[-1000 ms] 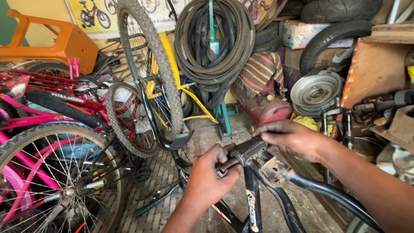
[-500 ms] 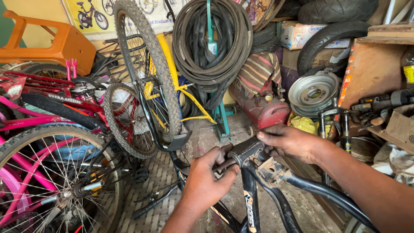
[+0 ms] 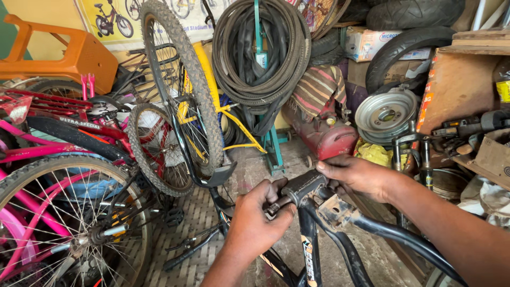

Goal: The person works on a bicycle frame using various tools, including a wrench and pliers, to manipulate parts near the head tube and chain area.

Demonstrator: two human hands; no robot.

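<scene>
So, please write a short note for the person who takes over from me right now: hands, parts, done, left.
Left hand: fingers closed around the axle end that sticks out of the bottom bracket shell.
Right hand: resting on top of the shell, steadying it.
Black bicycle frame: upside down, in front of you; pink bicycle on the left.
Done: cannot tell from here.
Left: axle not yet out of the shell.

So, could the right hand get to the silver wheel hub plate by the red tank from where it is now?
Probably yes. The right hand rests on the black frame's shell, and the silver hub plate stands just above and behind it; nothing appears to lie between them.
</scene>
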